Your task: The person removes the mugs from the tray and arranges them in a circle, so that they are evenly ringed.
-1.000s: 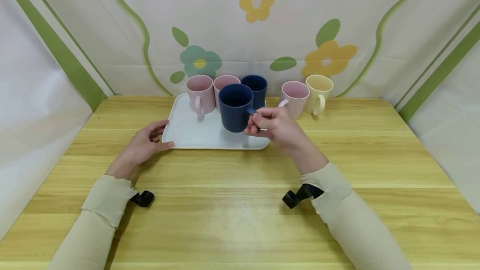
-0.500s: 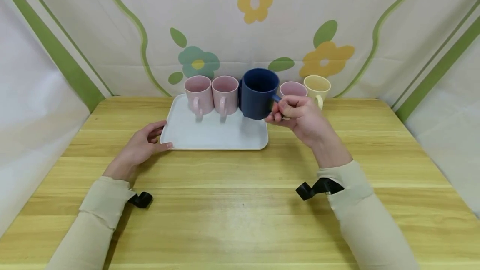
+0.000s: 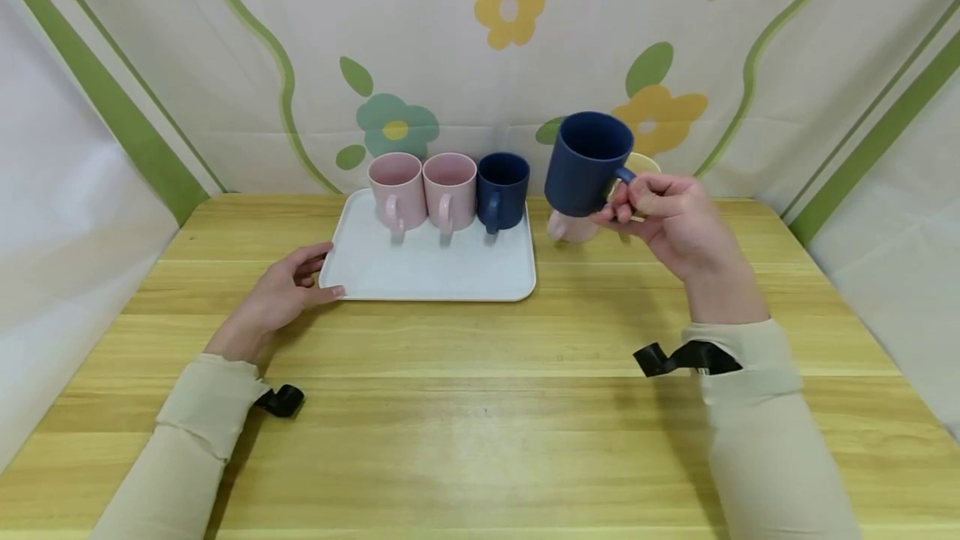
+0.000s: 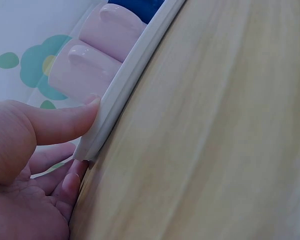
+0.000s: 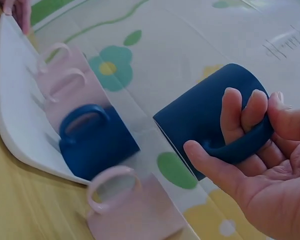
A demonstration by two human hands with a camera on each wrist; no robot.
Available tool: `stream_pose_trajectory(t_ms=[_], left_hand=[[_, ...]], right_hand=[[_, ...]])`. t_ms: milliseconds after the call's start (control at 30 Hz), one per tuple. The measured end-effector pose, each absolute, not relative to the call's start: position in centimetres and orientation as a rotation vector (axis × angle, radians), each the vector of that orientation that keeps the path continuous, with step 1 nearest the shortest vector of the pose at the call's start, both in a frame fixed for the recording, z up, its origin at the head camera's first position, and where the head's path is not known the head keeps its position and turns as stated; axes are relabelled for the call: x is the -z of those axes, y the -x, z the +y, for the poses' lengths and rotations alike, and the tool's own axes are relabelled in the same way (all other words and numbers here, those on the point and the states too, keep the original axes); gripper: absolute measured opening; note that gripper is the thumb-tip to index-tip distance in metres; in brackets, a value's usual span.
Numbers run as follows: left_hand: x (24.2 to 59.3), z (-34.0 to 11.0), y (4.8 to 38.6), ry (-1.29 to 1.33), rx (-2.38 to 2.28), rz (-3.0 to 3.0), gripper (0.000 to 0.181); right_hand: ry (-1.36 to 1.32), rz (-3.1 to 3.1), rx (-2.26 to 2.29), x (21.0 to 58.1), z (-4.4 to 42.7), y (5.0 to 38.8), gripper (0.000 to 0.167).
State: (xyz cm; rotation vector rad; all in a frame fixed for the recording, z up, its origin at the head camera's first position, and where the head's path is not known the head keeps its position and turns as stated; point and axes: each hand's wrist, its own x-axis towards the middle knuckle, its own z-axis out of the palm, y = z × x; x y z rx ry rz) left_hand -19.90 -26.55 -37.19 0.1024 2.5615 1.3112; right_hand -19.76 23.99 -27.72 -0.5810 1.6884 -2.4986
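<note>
My right hand (image 3: 678, 219) grips the handle of a navy mug (image 3: 581, 173), holding it upright in the air right of the tray. In the right wrist view, fingers curl through that mug's handle. My left hand (image 3: 281, 290) holds the front left corner of the white tray (image 3: 435, 275), its thumb on the rim in the left wrist view. Along the tray's back stand a pink mug (image 3: 396, 190), a second pink mug (image 3: 452, 190) and another navy mug (image 3: 504, 198), handles forward. Behind the held mug, another pink mug (image 3: 573, 228) is mostly hidden.
A yellow mug (image 3: 643, 163) stands on the table at the back right, largely covered by the right hand and held mug. The wooden table (image 3: 480, 407) ends at a flowered cloth (image 3: 510, 90) behind the tray. Black cameras sit at both wrists.
My right hand has carried the navy mug right and upward, from above the tray to in front of the pink and yellow mugs. The left hand stays at the tray corner.
</note>
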Motion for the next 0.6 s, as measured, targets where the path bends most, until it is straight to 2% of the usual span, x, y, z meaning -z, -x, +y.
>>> stream_pose_trajectory(t_ms=[433, 600], left_hand=[[37.1, -26.5, 19.9, -0.081, -1.326, 2.552, 0.088], [37.0, -26.4, 19.8, -0.081, -1.329, 2.547, 0.088]], right_hand=[[0.725, 1.494, 2.563, 28.4, 30.1, 19.9, 0.033], [0.706, 1.445, 2.547, 28.9, 32.5, 20.0, 0.034]])
